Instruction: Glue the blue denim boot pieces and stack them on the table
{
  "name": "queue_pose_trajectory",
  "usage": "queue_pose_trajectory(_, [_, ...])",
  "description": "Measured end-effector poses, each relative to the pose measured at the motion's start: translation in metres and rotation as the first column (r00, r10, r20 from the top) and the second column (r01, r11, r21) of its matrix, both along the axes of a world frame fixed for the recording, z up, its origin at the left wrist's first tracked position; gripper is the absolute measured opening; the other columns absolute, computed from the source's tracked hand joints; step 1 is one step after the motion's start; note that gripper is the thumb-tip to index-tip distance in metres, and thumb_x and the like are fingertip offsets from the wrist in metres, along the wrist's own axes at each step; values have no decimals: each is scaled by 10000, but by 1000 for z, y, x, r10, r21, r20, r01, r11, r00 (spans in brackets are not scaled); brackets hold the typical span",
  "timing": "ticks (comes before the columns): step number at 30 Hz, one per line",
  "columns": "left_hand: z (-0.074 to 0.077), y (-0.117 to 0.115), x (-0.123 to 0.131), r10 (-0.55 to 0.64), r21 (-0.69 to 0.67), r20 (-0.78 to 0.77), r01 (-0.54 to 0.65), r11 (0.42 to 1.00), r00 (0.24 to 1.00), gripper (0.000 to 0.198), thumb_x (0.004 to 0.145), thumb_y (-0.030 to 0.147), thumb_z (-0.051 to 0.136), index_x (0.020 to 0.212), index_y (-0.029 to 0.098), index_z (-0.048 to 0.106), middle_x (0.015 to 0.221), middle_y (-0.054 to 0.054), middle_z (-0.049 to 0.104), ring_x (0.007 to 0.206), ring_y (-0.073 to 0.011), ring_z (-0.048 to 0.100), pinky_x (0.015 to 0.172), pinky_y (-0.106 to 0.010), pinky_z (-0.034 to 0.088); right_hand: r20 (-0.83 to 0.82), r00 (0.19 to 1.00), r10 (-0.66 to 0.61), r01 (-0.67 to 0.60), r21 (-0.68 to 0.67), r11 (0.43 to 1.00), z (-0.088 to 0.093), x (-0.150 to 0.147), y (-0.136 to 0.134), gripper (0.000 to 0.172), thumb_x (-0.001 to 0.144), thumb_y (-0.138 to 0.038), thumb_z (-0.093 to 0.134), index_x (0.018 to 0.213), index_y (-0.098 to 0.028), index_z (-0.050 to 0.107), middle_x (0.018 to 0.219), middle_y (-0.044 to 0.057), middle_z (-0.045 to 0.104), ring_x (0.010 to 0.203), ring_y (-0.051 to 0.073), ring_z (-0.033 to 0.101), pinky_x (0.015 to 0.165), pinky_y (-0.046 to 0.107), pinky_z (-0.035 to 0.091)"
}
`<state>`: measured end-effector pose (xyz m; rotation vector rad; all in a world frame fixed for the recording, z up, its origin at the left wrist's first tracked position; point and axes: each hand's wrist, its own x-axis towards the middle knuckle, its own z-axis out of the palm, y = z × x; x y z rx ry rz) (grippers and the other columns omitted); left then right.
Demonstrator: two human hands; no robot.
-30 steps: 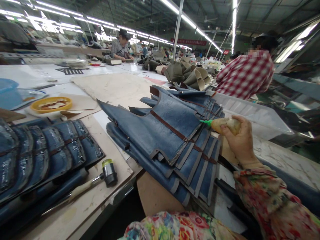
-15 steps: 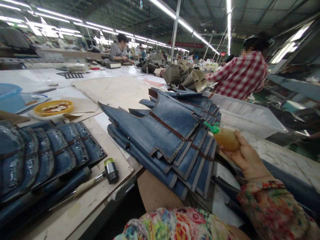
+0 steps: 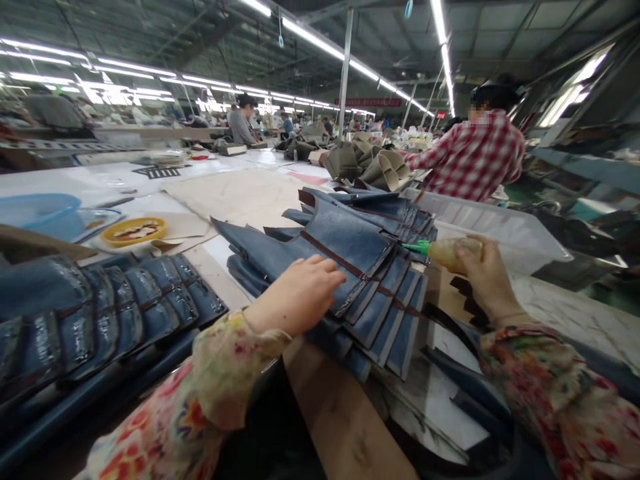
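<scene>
A factory workshop: strip lights under a high roof, piled blue panels (leather-like), people around a broad worktable

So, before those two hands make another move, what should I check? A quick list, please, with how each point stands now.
1. Right hand has a grip on the yellowish squeeze bottle: ok.
2. Green nozzle pointing toward the fanned stack of blue, leather-like panels: ok.
3. Nozzle tip clear of the stack: cannot tell; the gap is too small to judge.
4. Left hand resting on the stack: cannot tell; it is over the near side, its underside hidden.
5. Enough left in the bottle: cannot tell; fingers cover part of it.
6. Round yellow dish apart from the stack: ok, off to the left.
</scene>
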<state>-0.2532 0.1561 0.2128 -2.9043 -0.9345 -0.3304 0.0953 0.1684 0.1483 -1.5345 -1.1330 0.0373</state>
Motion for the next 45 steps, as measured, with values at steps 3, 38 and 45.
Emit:
queue_pose_trajectory(3, [-14,22,-14,36,7,-106,-35,999,994,146,786,166,568,926,173,605,999,-41,569,950,-211,496,865,-345,426,265,963,-46,51,-14,999,-2,-5,9,577,693,-592,548,1096,-179,529,1067,113,545,1001,282,517,941,482,400])
queue_pose_trajectory(38, [-42,50,-23,134,-8,-60,-135,991,989,154,865,166,499,790,138,630,849,-59,580,844,-188,534,859,-330,391,56,994,93,-76,-257,963,-1,-22,18,455,633,-553,653,915,-200,597,819,50,578,732,210,548,578,329,494])
queue_pose_trajectory(45, [-42,44,-28,160,-37,-36,-161,986,986,127,861,180,514,822,144,629,879,-54,574,885,-189,524,882,-325,388,-261,944,200,-280,-321,904,-2,-33,5,466,632,-569,648,940,-224,597,889,55,581,735,222,576,396,281,487])
